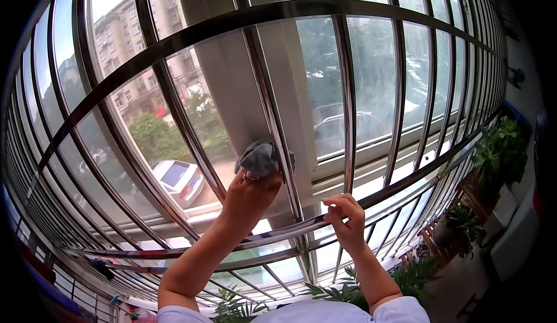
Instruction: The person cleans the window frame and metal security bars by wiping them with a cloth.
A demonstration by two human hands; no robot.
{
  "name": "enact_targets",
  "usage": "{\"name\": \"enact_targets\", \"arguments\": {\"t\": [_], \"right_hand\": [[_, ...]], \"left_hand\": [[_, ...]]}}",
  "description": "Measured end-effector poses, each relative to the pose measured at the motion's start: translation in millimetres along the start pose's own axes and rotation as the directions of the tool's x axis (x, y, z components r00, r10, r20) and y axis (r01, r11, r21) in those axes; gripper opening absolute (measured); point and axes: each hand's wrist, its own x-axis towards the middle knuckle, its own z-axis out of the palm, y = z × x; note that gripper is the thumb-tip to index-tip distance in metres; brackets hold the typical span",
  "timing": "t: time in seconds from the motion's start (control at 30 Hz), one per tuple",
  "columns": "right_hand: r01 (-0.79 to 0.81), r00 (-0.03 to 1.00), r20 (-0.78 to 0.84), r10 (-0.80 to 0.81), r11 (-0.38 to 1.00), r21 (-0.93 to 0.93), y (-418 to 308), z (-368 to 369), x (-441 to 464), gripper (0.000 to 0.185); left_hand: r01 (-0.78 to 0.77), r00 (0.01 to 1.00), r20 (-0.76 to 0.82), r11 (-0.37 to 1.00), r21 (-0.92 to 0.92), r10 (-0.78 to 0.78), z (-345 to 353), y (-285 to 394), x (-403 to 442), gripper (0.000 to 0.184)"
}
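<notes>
A crumpled grey cloth (pixel 258 158) is bunched in my left hand (pixel 255 188), which reaches between the metal bars and presses it toward the pale window frame (pixel 243 99). Part of the cloth shows on the far side of a vertical bar (pixel 268 108). My right hand (pixel 346 218) is at the lower horizontal rail (pixel 383 194), its fingers curled against or just above it. Whether those fingers touch the rail or hold anything small is hard to tell.
A curved upper rail (pixel 278 11) crosses the bars in front of the window panes (pixel 371 73). Potted plants (pixel 496 152) stand at the right, and green leaves (pixel 235 307) rise below my arms. Beyond the glass are a white car (pixel 177 179) and a building.
</notes>
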Motion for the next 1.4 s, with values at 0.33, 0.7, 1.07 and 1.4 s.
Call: {"name": "enact_targets", "arguments": {"t": [0.33, 0.7, 1.07, 1.4], "right_hand": [[-0.249, 0.967, 0.202, 0.157, 0.754, 0.608, -13, 42, -19, 0.037], [0.326, 0.934, -0.319, -0.163, 0.756, 0.568, -13, 37, 40, 0.03], [0.432, 0.864, 0.044, -0.501, 0.695, -0.575, 18, 67, 105, 0.052], [0.475, 0.86, -0.054, -0.507, 0.837, -0.272, -20, 70, 191, 0.06]], "left_hand": [[0.176, 0.942, -0.002, 0.5, -0.848, -0.335, -44, 44, -21, 0.025], [0.447, 0.648, -0.448, 0.784, -0.431, -0.616, -47, 1, -35, 0.035], [0.172, 0.478, 0.03, 0.06, -0.983, -0.878, 0, -3, -25, 0.025], [0.173, 0.456, 0.063, 0.019, -0.985, -0.888, -1, -5, -26, 0.025]]}}
